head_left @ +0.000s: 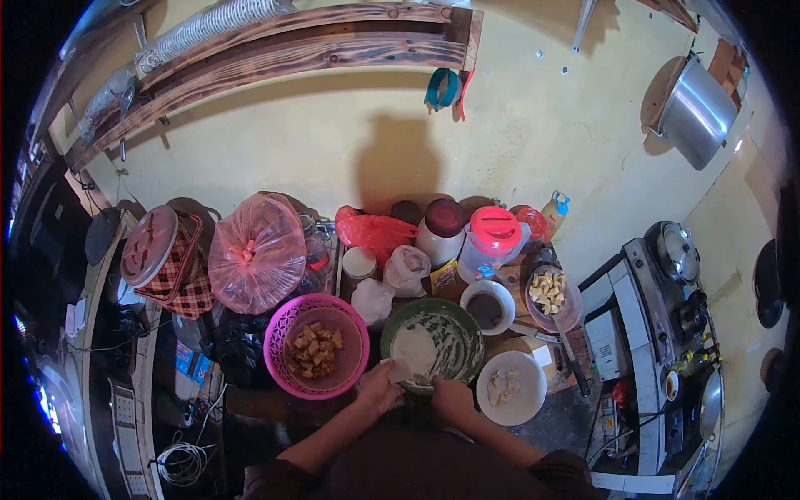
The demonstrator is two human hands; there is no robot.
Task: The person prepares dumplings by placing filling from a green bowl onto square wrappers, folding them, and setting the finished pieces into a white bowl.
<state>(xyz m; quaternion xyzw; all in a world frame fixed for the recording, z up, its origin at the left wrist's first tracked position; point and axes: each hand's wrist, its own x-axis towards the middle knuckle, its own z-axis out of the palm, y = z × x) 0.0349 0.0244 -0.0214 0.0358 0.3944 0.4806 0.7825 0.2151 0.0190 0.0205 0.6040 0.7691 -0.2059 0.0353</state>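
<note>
At the green bowl's [400, 318] near rim, my left grip [381, 389] pinches a pale piece [401, 369], my right grip [452, 400] seemingly the edge (bearing down could tip it, spilling the white mixture [413, 350] inside).

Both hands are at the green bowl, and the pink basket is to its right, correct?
Not quite: the head view shows the pink basket left of the green bowl. The left hand and right hand are indeed at that bowl.

Basket [272, 350]: left of mixing bowl [469, 318] | dish [523, 412]: right of mixing bowl | jar [440, 247]: behind mixing bowl | pot [677, 250]: on stove [642, 260]
</note>
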